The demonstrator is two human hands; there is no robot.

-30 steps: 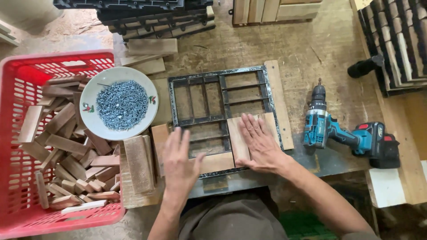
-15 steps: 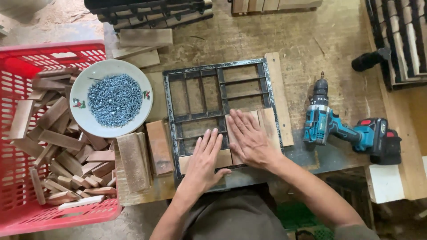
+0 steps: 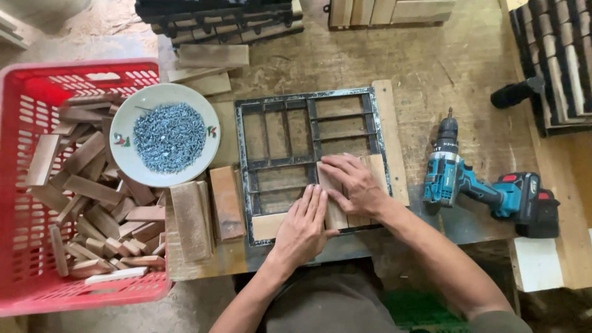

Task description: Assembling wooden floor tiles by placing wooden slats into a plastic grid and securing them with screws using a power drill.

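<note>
A dark metal grid frame point(image 3: 311, 102) lies flat on the workbench. Short wooden slats point(image 3: 266, 226) sit in its near cells. My left hand point(image 3: 303, 226) lies flat, fingers together, pressing on the slats at the frame's near edge. My right hand point(image 3: 351, 184) lies flat with spread fingers on the slats in the near right cell, touching the left hand's fingertips. Neither hand grips anything.
A white bowl of screws point(image 3: 168, 135) sits left of the frame. A red crate point(image 3: 24, 92) of wood offcuts stands at far left. Loose slats point(image 3: 191, 219) lie between. A teal cordless drill point(image 3: 475, 185) lies to the right. Black stacked frames point(image 3: 216, 18) are at the back.
My left hand has moved right from the loose slats onto the frame's near edge, beside my right hand. The right hand has stayed on the slats. The view has shifted slightly.
</note>
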